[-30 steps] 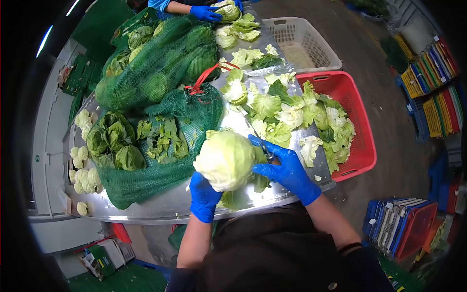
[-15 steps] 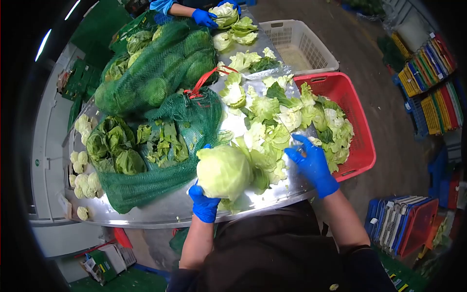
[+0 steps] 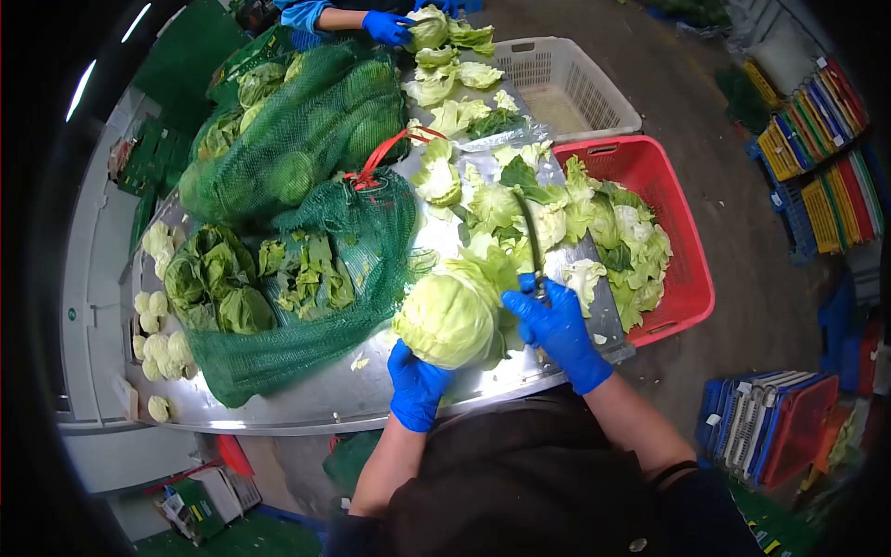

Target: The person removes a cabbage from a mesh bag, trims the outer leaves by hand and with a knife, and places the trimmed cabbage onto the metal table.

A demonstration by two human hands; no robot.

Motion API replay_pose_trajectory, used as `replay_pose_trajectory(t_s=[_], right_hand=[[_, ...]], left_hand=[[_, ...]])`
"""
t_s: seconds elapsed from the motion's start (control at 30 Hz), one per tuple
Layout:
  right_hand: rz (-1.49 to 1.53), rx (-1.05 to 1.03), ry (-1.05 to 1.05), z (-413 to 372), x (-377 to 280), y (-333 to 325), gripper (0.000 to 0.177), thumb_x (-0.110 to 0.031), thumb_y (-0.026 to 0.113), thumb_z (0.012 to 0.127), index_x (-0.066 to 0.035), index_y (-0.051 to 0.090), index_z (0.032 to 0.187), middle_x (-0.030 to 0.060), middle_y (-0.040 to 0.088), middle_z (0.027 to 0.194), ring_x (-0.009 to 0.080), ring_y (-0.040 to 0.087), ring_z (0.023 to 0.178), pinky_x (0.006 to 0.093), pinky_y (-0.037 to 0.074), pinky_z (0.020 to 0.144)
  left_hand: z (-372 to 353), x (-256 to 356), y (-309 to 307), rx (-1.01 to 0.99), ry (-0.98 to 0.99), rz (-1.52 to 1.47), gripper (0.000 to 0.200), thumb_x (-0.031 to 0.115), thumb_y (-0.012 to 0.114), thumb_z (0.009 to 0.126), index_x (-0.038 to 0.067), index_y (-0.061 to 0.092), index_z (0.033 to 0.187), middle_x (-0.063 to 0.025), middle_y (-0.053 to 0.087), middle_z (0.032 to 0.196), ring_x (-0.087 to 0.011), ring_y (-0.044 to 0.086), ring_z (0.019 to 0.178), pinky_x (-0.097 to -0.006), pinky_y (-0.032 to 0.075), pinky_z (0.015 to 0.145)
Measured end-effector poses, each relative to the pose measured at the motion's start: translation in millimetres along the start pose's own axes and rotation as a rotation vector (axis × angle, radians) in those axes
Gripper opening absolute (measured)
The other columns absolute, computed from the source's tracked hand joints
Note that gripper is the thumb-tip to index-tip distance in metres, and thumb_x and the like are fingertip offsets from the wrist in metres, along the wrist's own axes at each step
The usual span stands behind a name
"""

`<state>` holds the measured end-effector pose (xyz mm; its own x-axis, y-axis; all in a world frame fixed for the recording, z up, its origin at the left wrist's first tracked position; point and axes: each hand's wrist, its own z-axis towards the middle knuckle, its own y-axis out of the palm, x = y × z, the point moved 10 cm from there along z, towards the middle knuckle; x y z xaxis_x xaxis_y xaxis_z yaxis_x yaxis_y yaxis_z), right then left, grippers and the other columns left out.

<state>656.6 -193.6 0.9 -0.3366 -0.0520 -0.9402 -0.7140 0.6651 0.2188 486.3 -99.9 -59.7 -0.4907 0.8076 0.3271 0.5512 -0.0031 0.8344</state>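
A pale green cabbage (image 3: 444, 320) rests in my left hand (image 3: 417, 388), whose blue-gloved fingers hold it from below at the front of the metal table. My right hand (image 3: 555, 332), also gloved in blue, is closed on the handle of a knife (image 3: 532, 232) with a dark curved blade pointing up and away, just right of the cabbage. Loose cabbage leaves (image 3: 492, 209) lie behind the cabbage and the knife.
Green net sacks of cabbages (image 3: 297, 148) cover the left of the metal table (image 3: 306, 399). Small white heads (image 3: 167, 356) line its left edge. Right stand a red crate (image 3: 687, 269) with leaves and a white crate (image 3: 603, 97). A co-worker's gloved hand (image 3: 387, 28) is at the far end.
The cabbage and my left hand have shifted right. My right hand, open before, has moved left and now grips the knife. Some leaves by the crate have moved. The co-worker's cabbage has shifted.
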Motion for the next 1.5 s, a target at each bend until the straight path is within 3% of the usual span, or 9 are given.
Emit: replay_pose_trajectory(t_s=[0.2, 0.33, 0.57, 0.63, 1.1, 1.17, 1.2, 1.23, 1.5], right_hand=[[-0.787, 0.289, -0.19, 30.4, -6.7, -79.0, 0.063, -0.031, 0.074, 0.082, -0.007, 0.048, 0.133, 0.0068, 0.066, 0.081, 0.016, 0.059, 0.071, 0.0328, 0.05, 0.066], [-0.358, -0.033, -0.026, 20.5, 45.0, -35.2, 0.075, -0.039, 0.075, 0.079, -0.007, 0.043, 0.139, 0.0146, 0.062, 0.111, 0.0161, 0.057, 0.092, 0.0293, 0.047, 0.08], [-0.699, -0.214, -0.022, 9.8, 69.4, -28.6, 0.079, -0.052, 0.074, 0.073, -0.014, 0.046, 0.137, 0.0146, 0.066, 0.091, 0.0231, 0.063, 0.074, 0.0336, 0.051, 0.07], [-0.949, -0.1, -0.326, 5.6, 42.5, -26.1, 0.08, -0.056, 0.065, 0.079, -0.014, 0.039, 0.142, 0.018, 0.066, 0.092, 0.0301, 0.064, 0.068, 0.0379, 0.051, 0.064], [-1.368, -0.028, -0.205, 5.6, 57.8, -14.0, 0.06, -0.039, 0.052, 0.093, -0.016, 0.034, 0.145, 0.0128, 0.063, 0.069, 0.0287, 0.06, 0.052, 0.0375, 0.047, 0.048], [-0.777, 0.092, -0.331, 20.8, 82.5, -28.4, 0.044, -0.041, 0.045, 0.097, -0.01, 0.055, 0.127, 0.0184, 0.066, 0.08, 0.0332, 0.064, 0.069, 0.0401, 0.05, 0.062], [-0.504, 0.161, 0.271, 20.7, 53.5, -43.6, 0.045, -0.043, 0.044, 0.096, -0.005, 0.066, 0.104, 0.021, 0.066, 0.086, 0.0356, 0.064, 0.08, 0.0411, 0.049, 0.071], [-0.882, 0.148, 0.018, 44.5, 36.6, -54.9, 0.051, -0.049, 0.047, 0.094, -0.003, 0.067, 0.093, 0.0218, 0.066, 0.087, 0.0358, 0.064, 0.084, 0.0434, 0.048, 0.072], [-0.71, 0.327, -0.187, 82.7, 89.3, -106.4, 0.033, -0.032, 0.066, 0.084, 0.0, 0.066, 0.092, 0.0172, 0.068, 0.085, 0.03, 0.067, 0.077, 0.0364, 0.051, 0.069]], left_hand=[[1.8, -0.2, 33.1, -0.16, 0.092, 0.3, 0.091, 0.014, 0.075, 0.062, 0.005, 0.031, 0.142, -0.0162, 0.042, 0.14, -0.0331, 0.042, 0.129, -0.047, 0.028, 0.112], [11.7, -6.2, 32.8, -0.078, 0.325, 0.857, 0.103, 0.009, 0.086, 0.052, 0.01, 0.029, 0.139, -0.0114, 0.043, 0.13, -0.0268, 0.045, 0.122, -0.0401, 0.039, 0.105], [19.1, -24.3, 33.9, -0.044, 0.356, 1.341, 0.108, 0.026, 0.092, 0.053, 0.001, 0.028, 0.136, -0.0177, 0.037, 0.129, -0.0298, 0.042, 0.121, -0.0395, 0.038, 0.103], [25.2, -21.9, 43.2, -0.011, 0.439, 1.764, 0.112, 0.035, 0.091, 0.054, -0.005, 0.026, 0.137, -0.0218, 0.036, 0.13, -0.0339, 0.04, 0.122, -0.0405, 0.036, 0.104], [39.2, -30.8, 54.9, 0.143, 0.38, 1.922, 0.112, 0.043, 0.087, 0.054, -0.004, 0.028, 0.137, -0.0252, 0.041, 0.125, -0.04, 0.05, 0.113, -0.0431, 0.045, 0.093], [36.4, -33.0, 54.3, 0.095, 0.434, 1.954, 0.112, 0.041, 0.087, 0.053, -0.004, 0.028, 0.136, -0.025, 0.041, 0.125, -0.04, 0.049, 0.113, -0.0429, 0.044, 0.094], [29.1, -34.3, 54.3, 0.056, 0.482, 1.987, 0.111, 0.04, 0.088, 0.053, -0.004, 0.029, 0.136, -0.0248, 0.041, 0.125, -0.04, 0.048, 0.114, -0.0427, 0.044, 0.095], [16.1, -39.6, 56.9, 0.011, 0.556, 1.998, 0.112, 0.038, 0.089, 0.051, -0.003, 0.03, 0.136, -0.0238, 0.041, 0.126, -0.0402, 0.047, 0.115, -0.042, 0.042, 0.097], [2.1, -6.0, 52.2, -0.163, 0.589, 1.62, 0.108, 0.023, 0.091, 0.053, 0.001, 0.029, 0.138, -0.0158, 0.041, 0.13, -0.0281, 0.045, 0.119, -0.0389, 0.039, 0.103]])
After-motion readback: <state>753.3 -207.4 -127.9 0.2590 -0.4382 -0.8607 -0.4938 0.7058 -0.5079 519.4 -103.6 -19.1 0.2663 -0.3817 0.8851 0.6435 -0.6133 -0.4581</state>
